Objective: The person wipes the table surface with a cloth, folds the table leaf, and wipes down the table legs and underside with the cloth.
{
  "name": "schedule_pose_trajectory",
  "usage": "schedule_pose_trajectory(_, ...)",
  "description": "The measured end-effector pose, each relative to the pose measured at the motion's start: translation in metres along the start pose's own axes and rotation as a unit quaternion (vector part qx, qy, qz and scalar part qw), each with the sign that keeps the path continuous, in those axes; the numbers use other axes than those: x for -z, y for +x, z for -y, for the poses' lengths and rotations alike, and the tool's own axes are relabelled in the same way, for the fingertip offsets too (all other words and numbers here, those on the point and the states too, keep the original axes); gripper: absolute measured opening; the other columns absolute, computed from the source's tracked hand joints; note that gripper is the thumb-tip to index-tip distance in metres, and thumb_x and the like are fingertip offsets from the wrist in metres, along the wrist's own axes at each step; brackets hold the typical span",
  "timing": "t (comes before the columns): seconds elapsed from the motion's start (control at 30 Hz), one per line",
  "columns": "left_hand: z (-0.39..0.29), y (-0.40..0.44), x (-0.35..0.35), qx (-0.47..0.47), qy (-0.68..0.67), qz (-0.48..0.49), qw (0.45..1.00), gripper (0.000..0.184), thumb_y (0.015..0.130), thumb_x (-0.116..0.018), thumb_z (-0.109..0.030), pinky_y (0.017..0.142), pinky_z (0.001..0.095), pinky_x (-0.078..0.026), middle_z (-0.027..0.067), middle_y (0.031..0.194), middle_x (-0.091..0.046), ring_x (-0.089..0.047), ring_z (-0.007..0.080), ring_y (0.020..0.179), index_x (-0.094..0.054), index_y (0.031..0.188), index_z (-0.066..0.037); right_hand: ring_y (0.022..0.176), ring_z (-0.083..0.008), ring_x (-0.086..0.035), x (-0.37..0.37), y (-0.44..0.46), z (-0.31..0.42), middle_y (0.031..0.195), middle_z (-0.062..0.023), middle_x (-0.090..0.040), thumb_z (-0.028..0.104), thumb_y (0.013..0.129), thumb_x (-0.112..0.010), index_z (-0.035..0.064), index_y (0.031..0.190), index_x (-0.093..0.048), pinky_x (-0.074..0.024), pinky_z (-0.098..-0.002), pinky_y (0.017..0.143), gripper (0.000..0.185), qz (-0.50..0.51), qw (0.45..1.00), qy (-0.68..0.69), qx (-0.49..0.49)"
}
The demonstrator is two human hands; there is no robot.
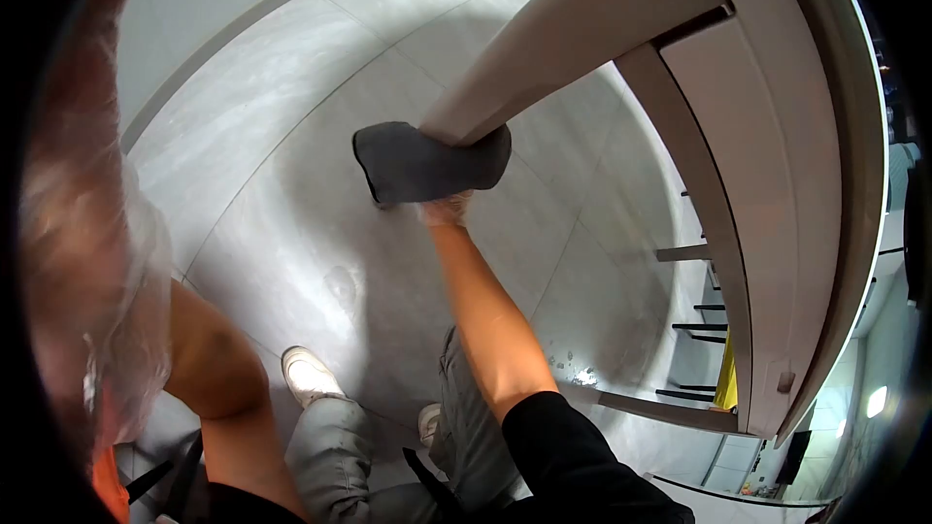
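Observation:
A dark grey cloth [427,163] is pressed around the lower part of a beige table leg [582,34]. My right hand [447,208], in a thin clear plastic glove, grips the cloth against the leg; its fingers are mostly hidden beneath the fabric. Very close to the camera on the left side is my left hand [83,223], also in clear plastic. It is blurred and partly cut off by the dark edge, so its fingers do not show clearly.
The table's beige side rail [757,126] curves down the right. Below lies a grey tiled floor [320,184] with a few wet-looking spots [581,374]. A pale panel [194,19] stands at upper left. Something orange [109,485] shows at lower left, and something yellow [726,378] beyond the frame.

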State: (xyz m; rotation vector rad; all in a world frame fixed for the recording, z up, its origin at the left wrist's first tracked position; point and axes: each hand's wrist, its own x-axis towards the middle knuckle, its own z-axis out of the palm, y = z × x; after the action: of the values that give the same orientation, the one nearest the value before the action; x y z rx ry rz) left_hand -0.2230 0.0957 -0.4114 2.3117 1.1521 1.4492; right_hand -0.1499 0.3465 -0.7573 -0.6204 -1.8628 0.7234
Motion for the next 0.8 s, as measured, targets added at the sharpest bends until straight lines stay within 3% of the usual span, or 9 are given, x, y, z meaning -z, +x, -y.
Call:
schedule_pose_trajectory(0.07, -0.001, 0.001, -0.008, -0.012, -0.011, 0.022, 1.0, 0.06, 0.097, -0.061, -0.054, 0.107, 0.0462, -0.049, 0.0153, 0.13, -0.066, -0.066, 0.0295, 0.118, -0.061, 0.136, -0.008, 0.136, -0.0227, -0.046, 0.006, 0.011, 0.016, 0.149, -0.0097, -0.046, 0.038, 0.092, -0.075, 0.0054, 0.149, -0.033, -0.0358, -0.0365, 0.115, 0.078, 0.04, 0.994, 0.041, -0.094)
schedule_pose_trajectory(0.17, 0.001, -0.001, -0.014, -0.02, -0.025, 0.031, 0.999, 0.062, 0.097, -0.061, -0.055, 0.107, 0.0464, -0.049, 0.0158, 0.131, -0.066, -0.066, 0.0301, 0.119, -0.061, 0.137, -0.007, 0.135, -0.0226, -0.046, 0.01, 0.017, 0.024, 0.148, -0.0095, -0.047, 0.037, 0.092, -0.075, 0.0053, 0.148, -0.034, -0.0362, -0.0365, 0.114, 0.077, 0.054, 0.988, 0.046, -0.14)
schedule_pose_trajectory(0.8, 0.028, 0.001, -0.019, -0.071, -0.079, 0.048, 0.993, 0.07, 0.096, -0.06, -0.06, 0.108, 0.0478, -0.048, 0.0194, 0.137, -0.061, -0.063, 0.0336, 0.123, -0.056, 0.141, -0.006, 0.128, -0.0218, -0.049, -0.006, 0.001, 0.006, 0.141, -0.0088, -0.05, 0.033, 0.091, -0.075, 0.0044, 0.144, -0.038, -0.0392, -0.0365, 0.109, 0.069, 0.083, 0.976, -0.041, -0.199)
